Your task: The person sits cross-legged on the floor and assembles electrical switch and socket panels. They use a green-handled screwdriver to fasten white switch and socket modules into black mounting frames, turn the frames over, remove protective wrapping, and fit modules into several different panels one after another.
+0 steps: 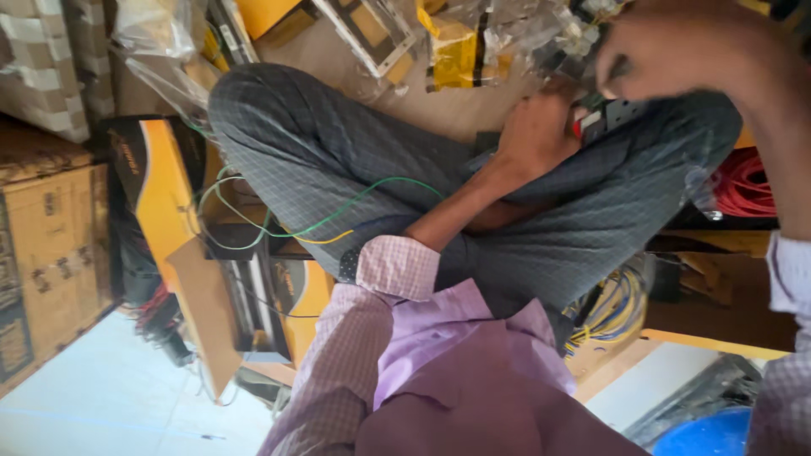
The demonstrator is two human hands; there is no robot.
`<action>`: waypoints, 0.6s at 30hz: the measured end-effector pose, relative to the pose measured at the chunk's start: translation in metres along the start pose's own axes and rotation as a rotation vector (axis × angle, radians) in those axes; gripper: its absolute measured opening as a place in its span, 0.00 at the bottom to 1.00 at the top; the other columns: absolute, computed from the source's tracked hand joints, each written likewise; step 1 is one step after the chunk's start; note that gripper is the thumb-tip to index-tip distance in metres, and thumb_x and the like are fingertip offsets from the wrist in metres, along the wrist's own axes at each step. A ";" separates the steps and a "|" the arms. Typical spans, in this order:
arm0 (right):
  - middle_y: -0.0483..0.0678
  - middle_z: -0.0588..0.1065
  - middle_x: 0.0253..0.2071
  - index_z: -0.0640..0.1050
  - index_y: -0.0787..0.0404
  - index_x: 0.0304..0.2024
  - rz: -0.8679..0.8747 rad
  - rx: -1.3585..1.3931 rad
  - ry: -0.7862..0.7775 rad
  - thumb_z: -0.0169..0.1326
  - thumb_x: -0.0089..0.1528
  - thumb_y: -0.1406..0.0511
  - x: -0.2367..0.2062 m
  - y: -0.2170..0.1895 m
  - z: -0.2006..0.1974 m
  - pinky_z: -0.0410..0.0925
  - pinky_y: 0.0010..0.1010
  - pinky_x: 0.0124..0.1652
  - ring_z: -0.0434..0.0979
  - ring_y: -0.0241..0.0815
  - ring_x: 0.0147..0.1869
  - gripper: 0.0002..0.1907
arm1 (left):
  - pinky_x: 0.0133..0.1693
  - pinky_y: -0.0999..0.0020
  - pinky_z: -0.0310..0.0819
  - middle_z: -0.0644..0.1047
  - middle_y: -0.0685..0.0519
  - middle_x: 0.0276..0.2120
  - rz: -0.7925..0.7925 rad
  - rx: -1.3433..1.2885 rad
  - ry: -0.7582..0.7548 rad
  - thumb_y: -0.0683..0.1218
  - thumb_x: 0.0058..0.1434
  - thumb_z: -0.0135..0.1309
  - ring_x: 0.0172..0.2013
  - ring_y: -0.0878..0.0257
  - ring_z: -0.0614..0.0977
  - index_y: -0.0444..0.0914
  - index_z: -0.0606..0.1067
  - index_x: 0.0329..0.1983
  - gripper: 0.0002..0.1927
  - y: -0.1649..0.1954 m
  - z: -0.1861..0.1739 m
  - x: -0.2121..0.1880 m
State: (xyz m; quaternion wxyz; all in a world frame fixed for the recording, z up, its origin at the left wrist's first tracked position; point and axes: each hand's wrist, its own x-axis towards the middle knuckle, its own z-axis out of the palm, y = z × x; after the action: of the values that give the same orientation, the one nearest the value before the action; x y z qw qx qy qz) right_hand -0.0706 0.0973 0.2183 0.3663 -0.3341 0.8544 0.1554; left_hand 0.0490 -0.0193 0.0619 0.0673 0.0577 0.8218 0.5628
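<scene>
Hands work close together over the crossed legs, at the far right of the head view. The left hand [536,127] is curled into a closed grip on a small dark part [610,114] with a red piece at its near end, and holds it against the knee of the grey checked trousers [338,143]. The right hand [676,46] hangs just above and beyond that part. It is blurred with its fingers bent, and whether it pinches anything cannot be told. A thin green wire [329,218] loops across the lap to the left, with a short yellow stretch near it.

Around the person lie clear plastic bags [498,34] at the far side, orange and black boxes [156,186] to the left, and a brown carton [51,245] at the far left. A coil of red wire [748,186] is at the right, a bundle of yellow and blue wires [612,304] is near the right, and a blue tub [710,435] sits at the near right corner.

By the look of it, the step in hand is fine work on the small part itself, one hand bracing it while the other attends to its top. Any further move there seems to call for a steady left grip and a precise, small approach by the right fingertips, since the part is little and half hidden by the fist.
</scene>
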 end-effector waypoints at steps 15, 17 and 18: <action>0.52 0.70 0.47 0.75 0.67 0.48 0.414 0.785 1.165 0.72 0.62 0.72 -0.043 -0.086 0.177 0.66 0.39 0.52 0.74 0.50 0.52 0.19 | 0.49 0.57 0.78 0.80 0.46 0.44 0.079 -0.225 -0.011 0.45 0.62 0.56 0.48 0.47 0.83 0.39 0.78 0.49 0.12 -0.035 0.034 0.011; 0.53 0.69 0.50 0.74 0.70 0.51 0.245 0.864 1.345 0.69 0.62 0.76 -0.050 -0.080 0.171 0.67 0.38 0.53 0.72 0.51 0.54 0.19 | 0.48 0.60 0.79 0.80 0.46 0.44 0.080 -0.308 -0.046 0.46 0.64 0.54 0.46 0.50 0.84 0.39 0.77 0.50 0.13 -0.038 0.031 0.014; 0.53 0.69 0.50 0.75 0.68 0.51 0.257 1.018 1.358 0.67 0.61 0.77 -0.054 -0.081 0.169 0.67 0.36 0.53 0.72 0.49 0.54 0.18 | 0.49 0.60 0.79 0.80 0.46 0.44 0.076 -0.296 -0.047 0.48 0.65 0.55 0.46 0.50 0.84 0.39 0.77 0.50 0.13 -0.037 0.032 0.016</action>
State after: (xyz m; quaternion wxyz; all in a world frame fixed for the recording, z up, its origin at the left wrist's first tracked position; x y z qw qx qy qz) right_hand 0.1005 0.1488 0.1405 -0.1396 -0.0502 0.8855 -0.4402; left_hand 0.0383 -0.0006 0.0149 0.0728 0.0915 0.7253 0.6785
